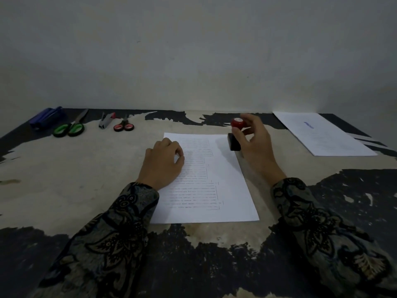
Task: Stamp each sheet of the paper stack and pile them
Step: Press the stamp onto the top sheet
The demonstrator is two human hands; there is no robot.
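Observation:
A stack of printed white sheets point(214, 181) lies in the middle of the table. My left hand point(164, 161) rests on its left side with the fingers curled under, holding nothing. My right hand point(254, 143) grips a stamp point(235, 134) with a red knob and a black base, held at the stack's upper right corner. Whether the base touches the paper is unclear. A second pile point(324, 134), whose top sheet bears a blue stamp mark, lies at the far right.
Along the back left edge lie a blue object point(46, 117), green-handled scissors point(71, 127), a stapler point(106, 120) and small red-handled scissors point(124, 125). The table point(75, 179) has a worn, peeling surface and stands against a plain wall.

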